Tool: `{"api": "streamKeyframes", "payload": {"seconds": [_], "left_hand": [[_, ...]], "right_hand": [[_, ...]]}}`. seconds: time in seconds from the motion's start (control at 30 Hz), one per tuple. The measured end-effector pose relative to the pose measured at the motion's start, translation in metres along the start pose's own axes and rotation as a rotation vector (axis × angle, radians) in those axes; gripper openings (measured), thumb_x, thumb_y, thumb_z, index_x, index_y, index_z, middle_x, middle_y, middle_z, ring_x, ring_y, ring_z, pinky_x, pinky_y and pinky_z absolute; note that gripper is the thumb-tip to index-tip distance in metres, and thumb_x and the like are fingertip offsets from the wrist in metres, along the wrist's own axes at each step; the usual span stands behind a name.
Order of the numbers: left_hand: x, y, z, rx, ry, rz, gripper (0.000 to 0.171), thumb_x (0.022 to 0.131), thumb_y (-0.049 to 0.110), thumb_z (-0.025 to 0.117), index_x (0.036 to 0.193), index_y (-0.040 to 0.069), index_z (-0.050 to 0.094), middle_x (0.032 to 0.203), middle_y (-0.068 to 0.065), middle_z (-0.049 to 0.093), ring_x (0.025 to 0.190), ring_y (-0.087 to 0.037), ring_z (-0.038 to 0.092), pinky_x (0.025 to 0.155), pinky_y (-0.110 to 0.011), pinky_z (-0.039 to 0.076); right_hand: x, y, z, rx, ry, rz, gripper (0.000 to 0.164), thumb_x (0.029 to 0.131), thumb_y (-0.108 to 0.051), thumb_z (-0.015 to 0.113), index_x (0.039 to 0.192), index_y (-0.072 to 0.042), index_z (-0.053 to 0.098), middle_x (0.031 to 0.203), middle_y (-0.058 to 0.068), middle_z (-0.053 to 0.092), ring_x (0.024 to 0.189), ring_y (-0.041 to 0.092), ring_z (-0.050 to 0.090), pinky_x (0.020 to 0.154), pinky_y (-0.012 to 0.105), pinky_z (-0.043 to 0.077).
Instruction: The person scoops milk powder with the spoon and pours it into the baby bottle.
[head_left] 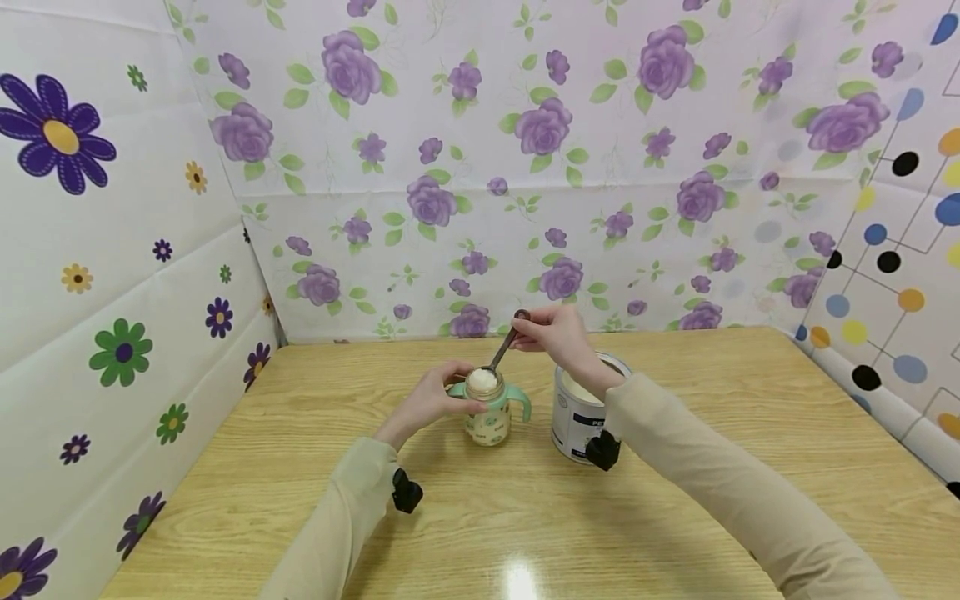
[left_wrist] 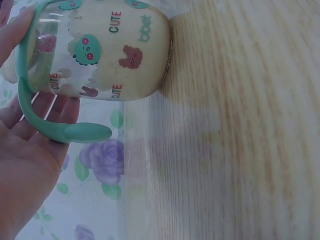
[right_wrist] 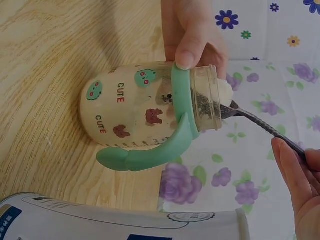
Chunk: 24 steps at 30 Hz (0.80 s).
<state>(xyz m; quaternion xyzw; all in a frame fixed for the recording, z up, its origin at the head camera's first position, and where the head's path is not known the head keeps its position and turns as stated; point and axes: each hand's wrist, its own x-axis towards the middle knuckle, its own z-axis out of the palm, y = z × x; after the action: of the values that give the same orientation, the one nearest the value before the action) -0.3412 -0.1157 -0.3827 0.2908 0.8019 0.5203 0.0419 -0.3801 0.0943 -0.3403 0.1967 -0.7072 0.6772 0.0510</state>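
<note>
A clear baby bottle (head_left: pixel 487 429) with a green collar and two green handles stands upright on the table, cream-coloured contents filling much of it. My left hand (head_left: pixel 431 398) holds it at the collar, the thumb pressed on the green ring in the right wrist view. Between thumb and fingers, my right hand (head_left: pixel 558 337) pinches the dark handle of a spoon (right_wrist: pixel 270 131). The spoon slants down to the open bottle mouth, its bowl at the rim. Heaped white powder (right_wrist: pixel 226 92) shows at the mouth.
An open white tin (head_left: pixel 576 425) with a dark blue label stands right of the bottle, pale powder inside; my right forearm passes over part of it. The wooden table (head_left: pixel 300 467) meets flower-print sheets (head_left: pixel 420 275) at the back and left, and a dotted sheet (head_left: pixel 885 317) at the right.
</note>
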Motion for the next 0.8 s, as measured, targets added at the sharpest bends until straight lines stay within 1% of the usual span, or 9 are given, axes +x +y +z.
{"api": "streamKeyframes", "payload": {"seconds": [0.03,0.07,0.17,0.27,0.37,0.43,0.53,0.67,0.8], "left_hand": [[0.000,0.000,0.000,0.002,0.000,0.001,0.047,0.054,0.026,0.063,0.096,0.021,0.044,0.091,0.004,0.044,0.084,-0.011,0.039,0.063,-0.028,0.034],[0.000,-0.001,0.000,0.000,-0.001,0.003,0.047,0.054,0.026,0.063,0.096,0.021,0.044,0.091,0.004,0.044,0.084,-0.011,0.039,0.063,-0.028,0.034],[0.000,-0.001,0.000,-0.008,-0.006,0.011,0.047,0.054,0.026,0.063,0.096,0.020,0.044,0.091,0.004,0.044,0.083,-0.012,0.039,0.063,-0.028,0.034],[0.000,-0.001,0.000,-0.017,-0.015,0.021,0.046,0.054,0.025,0.063,0.096,0.018,0.044,0.091,0.002,0.044,0.083,-0.013,0.039,0.063,-0.029,0.034],[-0.002,0.006,0.000,-0.026,-0.020,0.018,0.046,0.055,0.023,0.063,0.096,0.017,0.044,0.090,0.001,0.044,0.083,-0.014,0.039,0.063,-0.029,0.034],[-0.004,0.010,0.000,-0.028,-0.020,0.014,0.046,0.055,0.022,0.063,0.096,0.016,0.044,0.090,0.000,0.044,0.083,-0.014,0.039,0.063,-0.029,0.034],[-0.007,0.018,0.000,-0.026,-0.019,0.012,0.045,0.056,0.020,0.062,0.096,0.014,0.044,0.090,-0.001,0.045,0.084,-0.015,0.039,0.063,-0.029,0.034],[-0.009,0.022,0.000,-0.019,-0.021,0.021,0.044,0.058,0.017,0.061,0.097,0.011,0.043,0.091,-0.003,0.045,0.085,-0.016,0.038,0.064,-0.030,0.033],[-0.008,0.022,-0.001,-0.015,-0.025,0.017,0.044,0.058,0.017,0.061,0.098,0.011,0.042,0.091,-0.003,0.045,0.086,-0.016,0.038,0.065,-0.030,0.033]], "right_hand": [[-0.003,-0.003,0.001,-0.007,-0.020,0.010,0.027,0.063,-0.024,0.054,0.079,-0.003,0.056,0.067,0.014,0.053,0.058,0.022,0.051,0.051,0.027,0.040],[-0.002,-0.001,0.001,-0.023,-0.021,0.018,0.030,0.060,-0.028,0.055,0.079,-0.004,0.056,0.067,0.013,0.053,0.059,0.022,0.051,0.051,0.027,0.040],[-0.015,-0.025,0.008,-0.053,-0.052,0.033,0.028,0.064,-0.023,0.054,0.082,-0.001,0.055,0.068,0.014,0.053,0.061,0.022,0.051,0.052,0.027,0.040],[-0.029,-0.051,0.015,-0.048,-0.082,0.038,0.022,0.066,-0.013,0.052,0.081,0.003,0.054,0.069,0.018,0.052,0.061,0.026,0.050,0.053,0.030,0.039],[-0.036,-0.065,0.018,-0.030,-0.139,0.017,0.018,0.068,-0.006,0.050,0.081,0.006,0.053,0.071,0.022,0.051,0.063,0.029,0.048,0.054,0.033,0.038],[-0.039,-0.069,0.018,-0.029,-0.184,-0.004,0.017,0.069,-0.003,0.048,0.082,0.007,0.053,0.073,0.023,0.050,0.065,0.031,0.047,0.055,0.034,0.038],[-0.040,-0.069,0.015,-0.033,-0.245,-0.058,0.017,0.070,0.000,0.046,0.084,0.007,0.052,0.075,0.024,0.049,0.067,0.032,0.047,0.056,0.035,0.037],[-0.040,-0.066,0.012,-0.039,-0.283,-0.121,0.018,0.070,0.002,0.045,0.086,0.007,0.052,0.077,0.023,0.049,0.068,0.031,0.047,0.056,0.036,0.037],[-0.042,-0.065,0.009,-0.032,-0.322,-0.150,0.018,0.070,0.005,0.044,0.086,0.007,0.052,0.079,0.023,0.049,0.068,0.031,0.047,0.056,0.037,0.037]]}}
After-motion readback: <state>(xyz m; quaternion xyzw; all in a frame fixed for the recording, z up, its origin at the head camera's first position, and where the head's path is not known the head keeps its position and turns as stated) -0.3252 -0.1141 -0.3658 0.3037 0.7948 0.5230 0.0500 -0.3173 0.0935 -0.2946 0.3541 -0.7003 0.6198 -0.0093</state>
